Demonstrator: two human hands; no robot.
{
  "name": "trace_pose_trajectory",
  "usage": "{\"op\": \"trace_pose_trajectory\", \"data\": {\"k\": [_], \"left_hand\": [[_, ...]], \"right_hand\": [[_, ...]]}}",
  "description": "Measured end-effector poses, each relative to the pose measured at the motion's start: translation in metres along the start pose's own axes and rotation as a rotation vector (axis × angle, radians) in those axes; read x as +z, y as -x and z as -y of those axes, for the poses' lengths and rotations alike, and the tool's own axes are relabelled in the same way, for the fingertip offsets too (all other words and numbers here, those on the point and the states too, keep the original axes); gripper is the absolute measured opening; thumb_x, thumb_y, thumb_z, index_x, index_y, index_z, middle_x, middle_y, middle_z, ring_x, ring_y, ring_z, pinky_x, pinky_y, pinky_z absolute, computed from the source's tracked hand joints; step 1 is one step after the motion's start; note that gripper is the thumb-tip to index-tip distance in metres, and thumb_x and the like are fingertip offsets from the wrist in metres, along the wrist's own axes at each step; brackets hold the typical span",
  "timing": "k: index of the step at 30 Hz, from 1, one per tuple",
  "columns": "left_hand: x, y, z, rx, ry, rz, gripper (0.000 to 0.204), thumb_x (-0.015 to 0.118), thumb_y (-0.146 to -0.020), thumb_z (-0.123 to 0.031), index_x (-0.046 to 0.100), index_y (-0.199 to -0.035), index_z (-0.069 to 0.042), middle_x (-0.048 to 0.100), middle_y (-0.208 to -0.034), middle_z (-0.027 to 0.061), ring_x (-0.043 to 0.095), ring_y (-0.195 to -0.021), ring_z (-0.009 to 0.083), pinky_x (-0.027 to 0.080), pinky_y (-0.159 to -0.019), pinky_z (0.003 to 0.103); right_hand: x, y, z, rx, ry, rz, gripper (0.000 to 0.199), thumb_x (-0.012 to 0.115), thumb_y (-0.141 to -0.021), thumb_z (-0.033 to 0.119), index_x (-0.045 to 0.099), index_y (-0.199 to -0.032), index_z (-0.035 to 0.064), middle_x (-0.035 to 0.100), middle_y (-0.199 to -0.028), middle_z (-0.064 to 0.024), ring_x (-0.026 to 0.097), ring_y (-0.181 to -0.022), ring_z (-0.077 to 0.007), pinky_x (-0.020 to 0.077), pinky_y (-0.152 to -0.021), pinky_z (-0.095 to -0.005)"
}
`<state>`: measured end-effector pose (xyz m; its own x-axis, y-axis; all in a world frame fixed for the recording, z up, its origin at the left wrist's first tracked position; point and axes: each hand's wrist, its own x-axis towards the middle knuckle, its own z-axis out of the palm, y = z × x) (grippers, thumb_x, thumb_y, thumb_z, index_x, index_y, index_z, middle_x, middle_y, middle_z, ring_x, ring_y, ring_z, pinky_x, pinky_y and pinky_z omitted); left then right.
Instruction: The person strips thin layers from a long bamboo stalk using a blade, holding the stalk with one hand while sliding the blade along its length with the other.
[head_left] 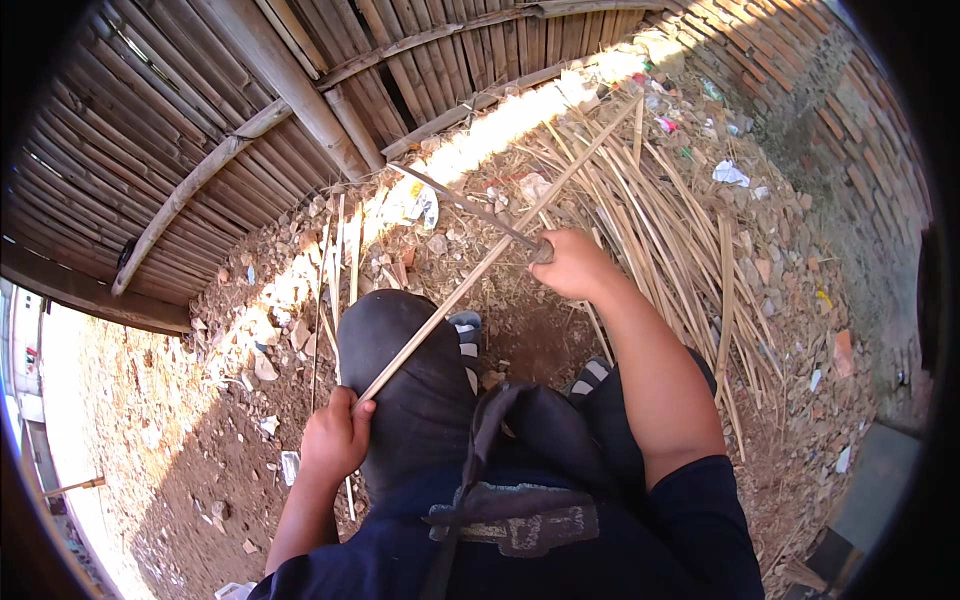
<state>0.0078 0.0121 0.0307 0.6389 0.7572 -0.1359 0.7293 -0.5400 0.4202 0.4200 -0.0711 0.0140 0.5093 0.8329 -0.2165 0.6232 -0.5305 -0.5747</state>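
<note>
The left hand (335, 440) is closing around the near end of a pale bamboo strip (450, 304), thumb pressing along it, beside the person's left knee (395, 335). The strip is slanting forward and rightward above the ground (540, 345), its far end pointing toward the ground's edge by the slatted wall (150, 190). The right hand (575, 265) is curling its fingers around the handle of a long knife (465, 204), whose blade is crossing the strip; whether they are touching, I cannot tell. More strips (655, 240) are lying on the ground's right side, toward the brick wall (850, 150).
</note>
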Motion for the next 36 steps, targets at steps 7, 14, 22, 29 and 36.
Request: {"op": "trace_pose_trajectory", "data": {"k": [7, 14, 22, 29, 36], "left_hand": [[0.008, 0.000, 0.007, 0.039, 0.039, -0.048, 0.029, 0.060, -0.104, -0.033, 0.053, -0.100, -0.005, 0.066, -0.072, 0.0232, 0.065, -0.069, 0.0494, 0.049, -0.061, 0.058], [-0.001, 0.002, 0.002, 0.037, 0.025, -0.033, 0.029, 0.061, -0.103, -0.033, 0.053, -0.099, -0.005, 0.066, -0.073, 0.0231, 0.065, -0.070, 0.0486, 0.049, -0.061, 0.057], [0.011, 0.001, 0.003, 0.037, 0.039, -0.050, 0.031, 0.062, -0.102, -0.036, 0.054, -0.103, -0.006, 0.068, -0.075, 0.0231, 0.067, -0.071, 0.0483, 0.052, -0.062, 0.058], [0.005, 0.004, -0.003, -0.029, -0.129, -0.068, 0.032, 0.063, -0.101, -0.036, 0.055, -0.105, -0.005, 0.069, -0.075, 0.0239, 0.068, -0.070, 0.0482, 0.054, -0.062, 0.057], [0.014, 0.000, 0.003, 0.012, -0.033, -0.083, 0.031, 0.064, -0.101, -0.035, 0.054, -0.105, -0.006, 0.068, -0.073, 0.0235, 0.068, -0.067, 0.0473, 0.052, -0.060, 0.057]], "right_hand": [[-0.003, 0.006, 0.025, -0.175, 0.163, 0.266, 0.043, 0.072, -0.080, 0.024, 0.073, -0.116, 0.0020, 0.073, -0.106, -0.0235, 0.070, -0.101, -0.0388, 0.0556, -0.090, -0.0475], [-0.006, 0.000, 0.002, 0.025, -0.015, 0.100, 0.037, 0.071, -0.081, 0.024, 0.073, -0.111, 0.0028, 0.073, -0.103, -0.0233, 0.071, -0.098, -0.0379, 0.0562, -0.086, -0.0465], [0.000, -0.007, -0.007, -0.034, -0.002, 0.150, 0.038, 0.069, -0.080, 0.024, 0.074, -0.111, 0.0033, 0.073, -0.097, -0.0234, 0.071, -0.094, -0.0390, 0.0563, -0.085, -0.0462], [0.001, 0.001, 0.008, 0.032, 0.053, 0.132, 0.047, 0.070, -0.083, 0.023, 0.070, -0.125, 0.0027, 0.072, -0.112, -0.0242, 0.070, -0.107, -0.0380, 0.0556, -0.095, -0.0450], [0.014, -0.010, -0.006, -0.074, -0.054, 0.012, 0.031, 0.070, -0.080, 0.022, 0.074, -0.106, 0.0047, 0.074, -0.099, -0.0212, 0.071, -0.095, -0.0402, 0.0559, -0.086, -0.0481]]}}
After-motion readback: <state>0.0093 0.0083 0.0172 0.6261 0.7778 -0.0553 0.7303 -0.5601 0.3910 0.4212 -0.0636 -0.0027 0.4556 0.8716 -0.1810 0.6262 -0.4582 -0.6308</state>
